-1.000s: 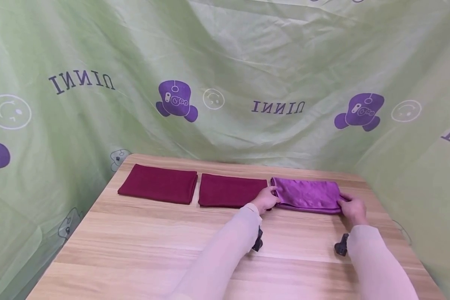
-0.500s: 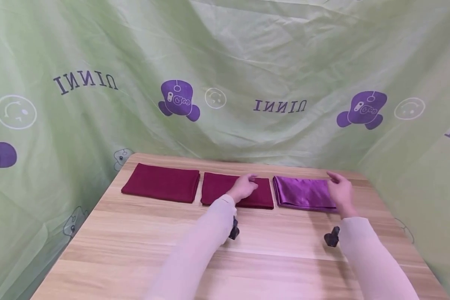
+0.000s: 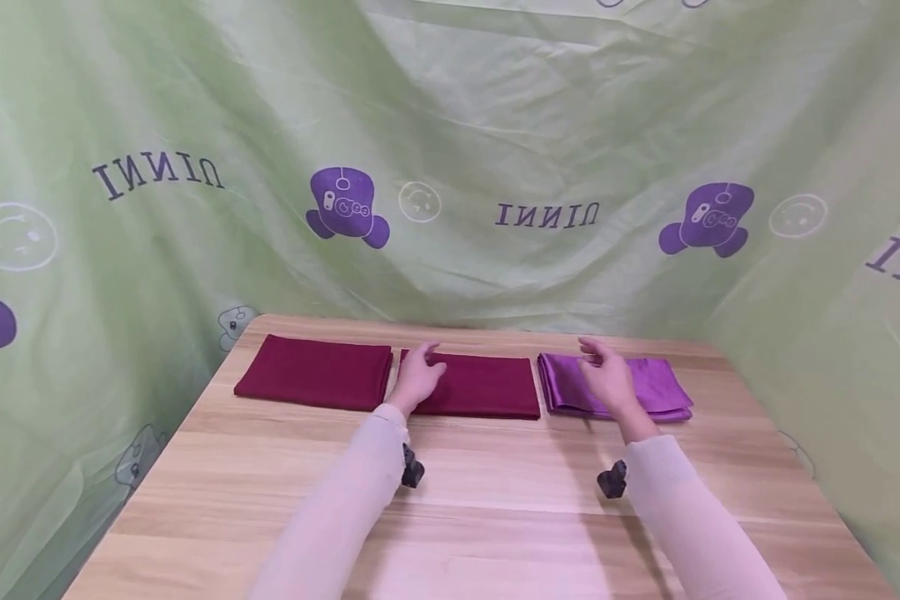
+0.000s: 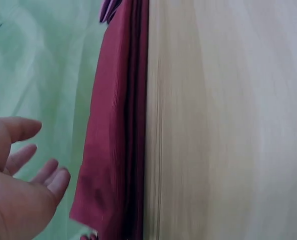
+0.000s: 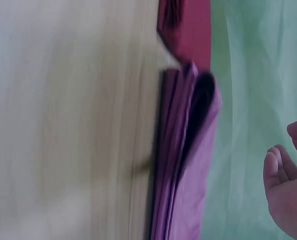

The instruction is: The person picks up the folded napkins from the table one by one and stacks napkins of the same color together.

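Three folded cloths lie in a row along the far side of the table. Two are dark red: the left cloth [image 3: 313, 372] and the middle cloth [image 3: 487, 386]. At the right is a shiny purple cloth [image 3: 656, 387], its folded layers loosely stacked in the right wrist view. My left hand [image 3: 417, 379] hovers over the left end of the middle cloth, fingers loosely bent and holding nothing. Above the purple cloth's left part is my right hand [image 3: 607, 377], also holding nothing, its fingers apart from the fabric in the right wrist view.
The wooden table [image 3: 480, 508] carries the cloths near its back edge. A green printed curtain [image 3: 465, 275] hangs right behind the table and at both sides. Each wrist wears a small black camera, such as the right one [image 3: 612, 480].
Both hands have let go of the purple cloth and moved left: the left hand across the middle cloth to its left end, the right hand from the purple cloth's right end to over its left part.
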A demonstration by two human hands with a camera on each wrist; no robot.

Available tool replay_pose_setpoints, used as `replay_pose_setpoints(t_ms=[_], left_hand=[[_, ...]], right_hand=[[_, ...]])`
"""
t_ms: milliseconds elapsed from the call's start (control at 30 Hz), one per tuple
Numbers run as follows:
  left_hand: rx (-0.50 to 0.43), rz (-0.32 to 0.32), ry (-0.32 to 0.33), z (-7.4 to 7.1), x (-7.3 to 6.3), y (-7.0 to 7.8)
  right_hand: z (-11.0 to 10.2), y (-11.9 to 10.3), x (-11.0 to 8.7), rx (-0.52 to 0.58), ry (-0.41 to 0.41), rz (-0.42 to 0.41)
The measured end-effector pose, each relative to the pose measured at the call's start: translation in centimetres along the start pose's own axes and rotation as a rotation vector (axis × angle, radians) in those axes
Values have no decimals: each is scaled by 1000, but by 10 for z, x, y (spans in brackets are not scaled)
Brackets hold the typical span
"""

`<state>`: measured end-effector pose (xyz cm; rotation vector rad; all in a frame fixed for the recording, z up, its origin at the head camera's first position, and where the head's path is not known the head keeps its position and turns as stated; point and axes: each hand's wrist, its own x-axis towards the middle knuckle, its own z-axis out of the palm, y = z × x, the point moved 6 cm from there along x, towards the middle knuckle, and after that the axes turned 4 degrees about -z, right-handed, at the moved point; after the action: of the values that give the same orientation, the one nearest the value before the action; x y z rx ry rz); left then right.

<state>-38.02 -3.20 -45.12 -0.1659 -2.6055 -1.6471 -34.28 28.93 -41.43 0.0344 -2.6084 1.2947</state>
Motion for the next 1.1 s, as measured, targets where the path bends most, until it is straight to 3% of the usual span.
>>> replay_pose_setpoints(t_ms=[133,400,833,1100], left_hand=[[20,-54,64,-19,-4,-9],[41,-122,67,-37,-18,-27],[41,-189,-12,-38,-27,-44],[41,-206,-27,-36,-29,-50]], right_hand=[[16,-6,-2,-22,-51,-9],[46,-15,-4,-67,-138,-64],[76,-12,-10,-196,-254,-5],[89,-9,-10,-260,-275,-28]])
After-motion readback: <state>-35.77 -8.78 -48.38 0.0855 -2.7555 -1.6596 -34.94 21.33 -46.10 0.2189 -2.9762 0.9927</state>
